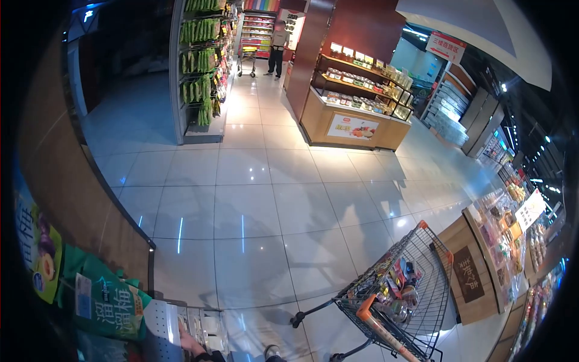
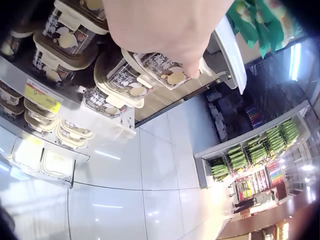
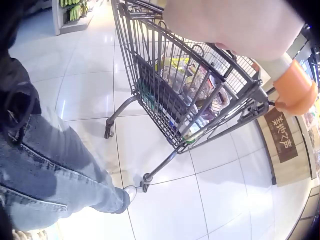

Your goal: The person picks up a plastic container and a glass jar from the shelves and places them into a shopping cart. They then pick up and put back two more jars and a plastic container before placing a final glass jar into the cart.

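Note:
My left hand (image 1: 190, 342) reaches low to a shelf at the bottom of the head view. From the left wrist, the left hand (image 2: 162, 27) lies over a clear tub (image 2: 162, 70) with a dark printed label, a digit bent at its edge; most fingers are hidden. More such tubs (image 2: 122, 80) sit stacked beside it. My right hand (image 3: 235, 27) grips the handle (image 3: 277, 70) of a shopping cart near its orange end cap, the fingers mostly hidden. The shopping cart (image 1: 416, 295) holds several packaged goods (image 1: 398, 286). Outside the head view is my right hand.
Green snack bags (image 1: 108, 295) hang left of the shelf. A wooden display stand (image 1: 467, 271) stands right beside the cart. Across the tiled floor (image 1: 253, 205) are a counter of jars (image 1: 356, 114) and a rack of green packets (image 1: 199, 60). A person (image 1: 278, 48) stands far back near another cart.

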{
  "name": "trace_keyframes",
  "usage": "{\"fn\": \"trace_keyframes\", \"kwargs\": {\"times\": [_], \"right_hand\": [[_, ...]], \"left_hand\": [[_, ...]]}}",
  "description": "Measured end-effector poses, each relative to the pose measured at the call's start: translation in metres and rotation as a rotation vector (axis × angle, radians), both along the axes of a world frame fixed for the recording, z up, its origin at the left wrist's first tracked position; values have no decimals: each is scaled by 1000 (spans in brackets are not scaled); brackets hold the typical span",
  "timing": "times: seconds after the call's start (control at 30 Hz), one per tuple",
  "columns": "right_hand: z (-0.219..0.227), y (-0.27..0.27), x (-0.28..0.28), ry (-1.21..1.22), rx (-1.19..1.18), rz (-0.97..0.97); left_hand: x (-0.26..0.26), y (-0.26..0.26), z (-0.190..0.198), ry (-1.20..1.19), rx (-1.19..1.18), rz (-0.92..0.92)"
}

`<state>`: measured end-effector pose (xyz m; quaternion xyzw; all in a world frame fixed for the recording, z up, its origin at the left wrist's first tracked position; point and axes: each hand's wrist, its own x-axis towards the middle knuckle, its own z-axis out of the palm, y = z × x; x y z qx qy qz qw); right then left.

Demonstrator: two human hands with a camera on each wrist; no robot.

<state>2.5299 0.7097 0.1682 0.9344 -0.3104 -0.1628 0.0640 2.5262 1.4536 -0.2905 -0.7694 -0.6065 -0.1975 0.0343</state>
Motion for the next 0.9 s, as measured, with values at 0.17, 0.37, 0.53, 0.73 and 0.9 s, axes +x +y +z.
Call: {"fn": "trace_keyframes", "kwargs": {"times": [0.17,0.37,0.53,0.73,0.9], "right_hand": [[-8,-7,-4,-27,-38,5],[-3,-1,-3,-93,-70,52],[-6,-10,-8,-84,-80,187],[-38,-27,-12,-302,-201,324],[-60,-44,-12,-494,-180,357]], "left_hand": [[16,-54,66,-647,-26,-62],[46,-122,140,-519,-34,-56],[47,-178,187,-380,-421,-134],[49,-214,214,-329,-240,-417],[64,-250,292,-710,-709,-646]]}}
